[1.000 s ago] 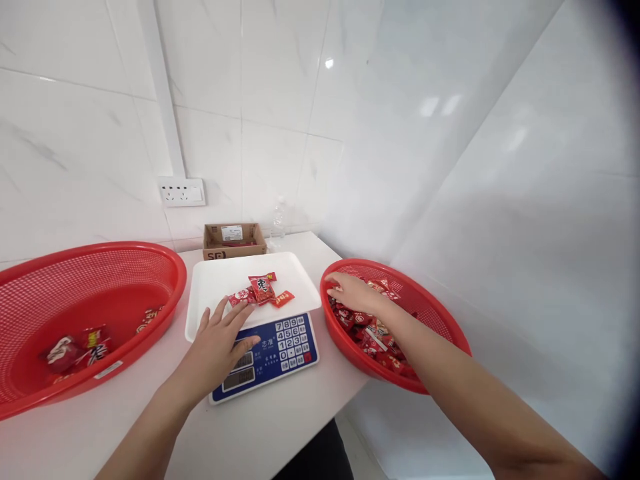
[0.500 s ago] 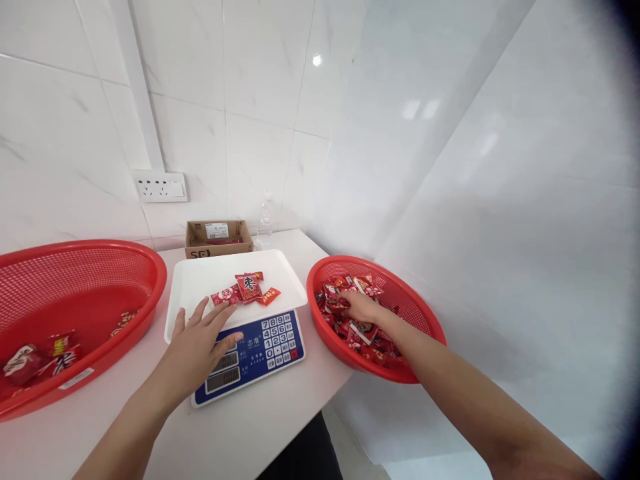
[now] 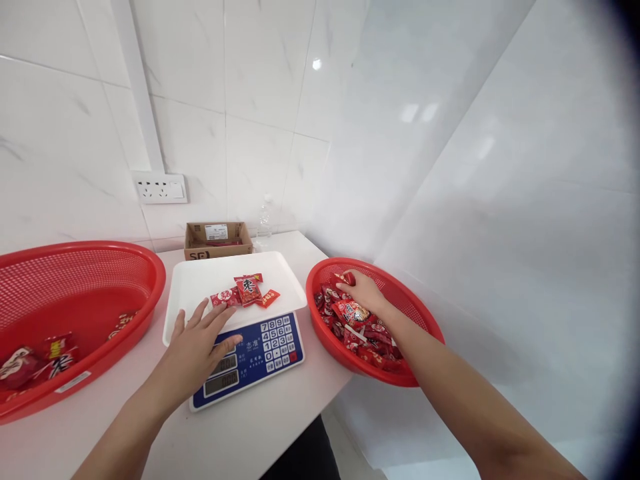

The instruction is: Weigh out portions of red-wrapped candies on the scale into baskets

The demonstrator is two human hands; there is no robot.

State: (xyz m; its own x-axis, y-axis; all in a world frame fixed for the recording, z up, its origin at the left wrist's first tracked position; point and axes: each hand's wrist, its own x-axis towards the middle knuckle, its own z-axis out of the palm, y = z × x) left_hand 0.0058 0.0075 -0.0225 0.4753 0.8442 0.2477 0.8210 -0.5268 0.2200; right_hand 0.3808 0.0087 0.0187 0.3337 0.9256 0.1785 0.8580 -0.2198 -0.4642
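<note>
Hands at the scale [image 3: 249,353]

My left hand [image 3: 196,347] lies flat, fingers spread and holding nothing, on the scale's front edge just below three packets [image 3: 244,292] on its tray [image 3: 200,283]. Right of the scale, my right hand [image 3: 364,293] pinches a packet [image 3: 349,278] in the basket [image 3: 415,313].

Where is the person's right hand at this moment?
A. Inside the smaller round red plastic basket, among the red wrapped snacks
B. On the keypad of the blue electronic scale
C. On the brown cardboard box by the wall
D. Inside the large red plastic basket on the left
A: the right hand lies inside the smaller round red plastic basket, touching the red wrapped snacks piled there.
</note>
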